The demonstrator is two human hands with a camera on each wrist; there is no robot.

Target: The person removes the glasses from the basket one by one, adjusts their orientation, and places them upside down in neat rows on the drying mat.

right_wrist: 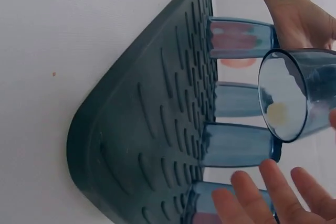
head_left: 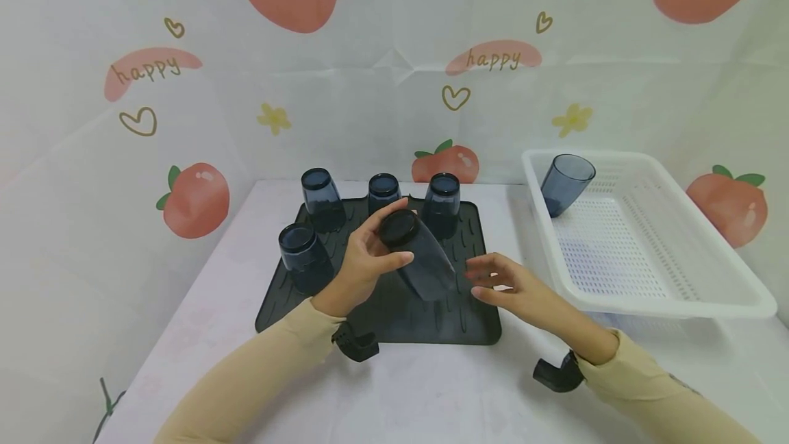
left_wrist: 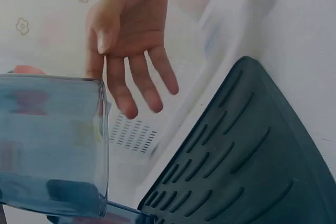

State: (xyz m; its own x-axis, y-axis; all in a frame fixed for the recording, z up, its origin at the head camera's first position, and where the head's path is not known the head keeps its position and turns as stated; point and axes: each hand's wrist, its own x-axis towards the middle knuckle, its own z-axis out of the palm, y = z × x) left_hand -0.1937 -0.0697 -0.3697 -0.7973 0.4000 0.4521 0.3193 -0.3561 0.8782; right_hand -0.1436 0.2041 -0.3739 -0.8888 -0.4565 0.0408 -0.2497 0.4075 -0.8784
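A blue-tinted drinking glass [head_left: 428,267] hangs tilted above the dark drying mat [head_left: 394,324], its mouth toward the lower right. My left hand [head_left: 360,262] grips it near the base, thumb on one side and fingers on the other. Just right of the glass's mouth is my right hand [head_left: 511,286], fingers loosely extended, touching nothing. In the left wrist view that right hand [left_wrist: 131,35] shows an empty palm. Upside down on the mat stand a front-left glass [head_left: 305,262], a back-left glass [head_left: 322,201], a back-middle glass [head_left: 383,190] and a back-right glass [head_left: 441,205].
A white perforated plastic basket [head_left: 653,308] sits to the right of the mat. Inside its back-left corner another blue glass [head_left: 566,186] leans, mouth up. A printed cloth backdrop [head_left: 370,94] rises behind the white table [head_left: 431,396].
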